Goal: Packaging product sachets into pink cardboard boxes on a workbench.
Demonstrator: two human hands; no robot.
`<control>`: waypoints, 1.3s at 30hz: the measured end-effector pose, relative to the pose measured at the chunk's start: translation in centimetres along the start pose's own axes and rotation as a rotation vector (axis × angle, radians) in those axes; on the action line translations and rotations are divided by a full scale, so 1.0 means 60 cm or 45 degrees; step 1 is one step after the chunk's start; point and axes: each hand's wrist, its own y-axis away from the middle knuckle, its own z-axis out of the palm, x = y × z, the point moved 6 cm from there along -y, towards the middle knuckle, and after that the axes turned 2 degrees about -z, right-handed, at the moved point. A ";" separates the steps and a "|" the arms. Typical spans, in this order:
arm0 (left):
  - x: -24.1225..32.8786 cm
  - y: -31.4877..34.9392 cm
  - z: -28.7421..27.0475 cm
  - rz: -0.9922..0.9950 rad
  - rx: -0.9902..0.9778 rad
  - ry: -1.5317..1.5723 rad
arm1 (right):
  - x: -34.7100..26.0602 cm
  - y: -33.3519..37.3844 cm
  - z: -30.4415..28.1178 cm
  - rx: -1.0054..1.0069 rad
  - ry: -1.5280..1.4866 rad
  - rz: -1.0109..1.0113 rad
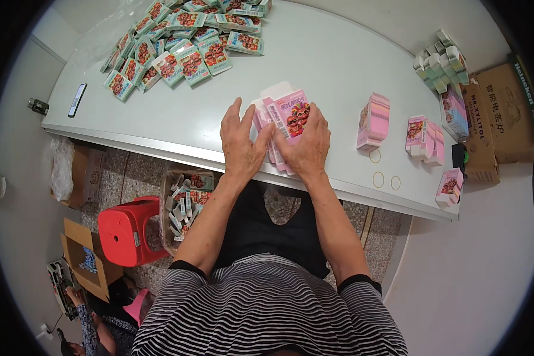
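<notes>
One right hand (305, 146) clasps pink boxes (295, 114) mid-frame; the half-open left hand (242, 145) braces their left side, grip unclear, apparently squaring them; next likely needs even pressure.

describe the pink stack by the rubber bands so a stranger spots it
On the white table, look right of the right hand. Just beyond the rubber bands stands the pink stack, closer to that hand than the pink boxes farther right.
</notes>
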 end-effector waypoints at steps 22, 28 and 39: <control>-0.007 0.012 0.060 -0.031 -0.226 0.167 | 0.118 -0.027 -0.005 -0.076 -0.933 0.507; -0.021 -0.043 0.065 -0.296 -0.349 0.421 | 0.080 -0.045 0.046 -0.250 -1.440 0.620; -0.074 -0.103 0.116 -0.870 -0.858 0.664 | 0.114 -0.061 0.108 -0.335 -1.559 0.863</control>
